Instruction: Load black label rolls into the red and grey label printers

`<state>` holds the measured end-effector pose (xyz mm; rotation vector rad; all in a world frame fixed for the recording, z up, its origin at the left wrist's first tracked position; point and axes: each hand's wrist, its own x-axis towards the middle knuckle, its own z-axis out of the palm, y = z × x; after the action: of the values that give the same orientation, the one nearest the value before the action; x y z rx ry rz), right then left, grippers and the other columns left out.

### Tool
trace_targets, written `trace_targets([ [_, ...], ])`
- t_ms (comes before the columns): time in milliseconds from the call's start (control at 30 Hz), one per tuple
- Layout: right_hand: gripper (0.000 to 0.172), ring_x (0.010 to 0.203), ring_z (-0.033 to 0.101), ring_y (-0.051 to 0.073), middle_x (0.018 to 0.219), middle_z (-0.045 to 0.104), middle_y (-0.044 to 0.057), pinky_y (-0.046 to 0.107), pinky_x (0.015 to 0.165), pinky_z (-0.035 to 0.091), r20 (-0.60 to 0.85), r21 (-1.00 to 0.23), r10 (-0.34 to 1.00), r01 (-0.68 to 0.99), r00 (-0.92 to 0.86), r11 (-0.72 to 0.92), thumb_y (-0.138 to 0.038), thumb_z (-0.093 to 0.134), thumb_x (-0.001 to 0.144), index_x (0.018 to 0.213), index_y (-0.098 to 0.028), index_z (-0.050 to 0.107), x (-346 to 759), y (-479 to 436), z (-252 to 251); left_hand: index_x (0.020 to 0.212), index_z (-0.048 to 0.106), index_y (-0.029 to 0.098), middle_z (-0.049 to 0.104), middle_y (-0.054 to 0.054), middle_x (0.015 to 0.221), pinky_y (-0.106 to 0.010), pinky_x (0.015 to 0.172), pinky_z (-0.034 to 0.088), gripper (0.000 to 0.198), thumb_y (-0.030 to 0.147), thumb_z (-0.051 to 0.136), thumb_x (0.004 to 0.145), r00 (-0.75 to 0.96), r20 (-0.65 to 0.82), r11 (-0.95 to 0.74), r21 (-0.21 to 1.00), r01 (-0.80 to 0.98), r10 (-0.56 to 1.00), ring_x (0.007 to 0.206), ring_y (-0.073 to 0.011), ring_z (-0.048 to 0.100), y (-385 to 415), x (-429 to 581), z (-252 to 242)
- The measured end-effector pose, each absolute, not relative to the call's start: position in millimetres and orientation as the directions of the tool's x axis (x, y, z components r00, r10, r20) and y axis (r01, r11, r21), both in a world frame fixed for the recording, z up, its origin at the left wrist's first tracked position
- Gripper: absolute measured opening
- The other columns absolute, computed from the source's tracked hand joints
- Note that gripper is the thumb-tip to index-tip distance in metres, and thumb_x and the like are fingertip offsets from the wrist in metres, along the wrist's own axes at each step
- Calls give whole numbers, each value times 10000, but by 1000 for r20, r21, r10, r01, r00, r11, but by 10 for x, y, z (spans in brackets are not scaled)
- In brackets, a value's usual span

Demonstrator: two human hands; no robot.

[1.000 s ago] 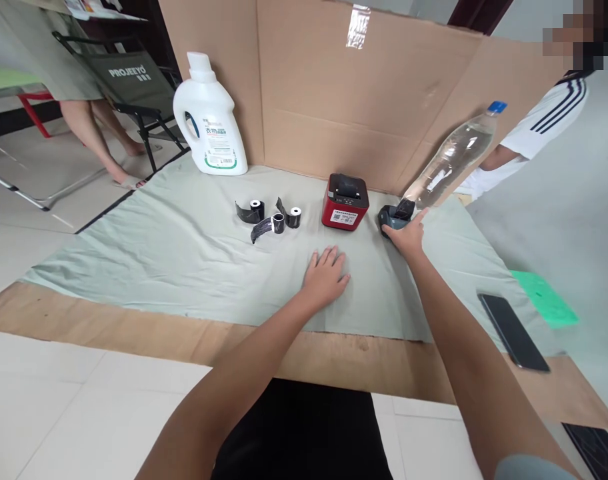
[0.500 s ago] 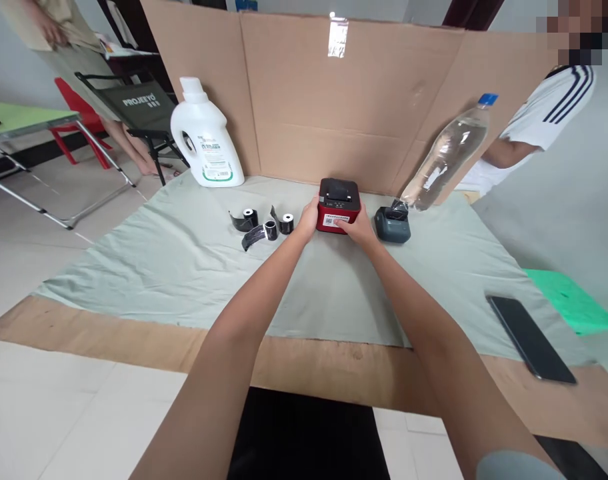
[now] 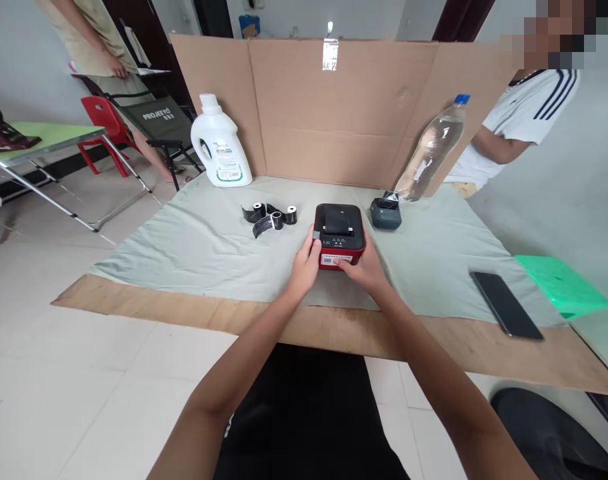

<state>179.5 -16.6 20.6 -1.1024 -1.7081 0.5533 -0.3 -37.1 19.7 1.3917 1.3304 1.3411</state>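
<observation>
Between my two hands is a red and black receipt printer, its black top facing up and a white label on its front side. My left hand grips its left side, the thumb near the front left corner. On the right side my right hand holds it, thumb lying across the front label. Left of the printer lie several small rolls of black paper with loose ends unrolled. A smaller dark grey device, with a black strip sticking out of its top, sits to the right.
A white detergent bottle and a tilted clear bottle with a blue cap stand before a cardboard screen. A phone lies near the right front edge. One person stands behind at left, another sits at right beyond a green stool.
Both hands have brought the printer closer to me, toward the table's front edge, still gripping its sides. The camera view has shifted too. The rolls and bottles stay in place.
</observation>
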Motion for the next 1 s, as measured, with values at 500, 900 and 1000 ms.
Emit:
trace_targets([
  [500,974,1407,528,395,1487,560,190,634,1210,405,500,-725,862,503,-86,471,-495,849,713,1536,-203,417,1832,-236,9,1596,470,279,496,-4,1651,-391,1329,314,551,477,418,1085,-67,193,-174,960,220,979,1567,-239,425,-449,-53,135],
  [900,942,1468,484,358,1617,434,197,575,1188,450,460,-839,888,331,7,432,-584,744,796,1579,-229,360,1851,-209,0,1270,649,225,684,-92,1388,-362,1083,512,424,420,348,1043,-215,391,-333,906,260,895,1234,-228,644,-343,-203,147],
  [1000,886,1470,482,352,1647,405,190,582,1189,440,451,-854,892,288,-4,433,-608,689,848,1588,-251,358,1898,-191,-10,1180,664,236,723,-79,1281,-359,1025,532,357,376,376,1021,-203,418,-365,896,254,886,1092,-218,669,-358,-231,159],
])
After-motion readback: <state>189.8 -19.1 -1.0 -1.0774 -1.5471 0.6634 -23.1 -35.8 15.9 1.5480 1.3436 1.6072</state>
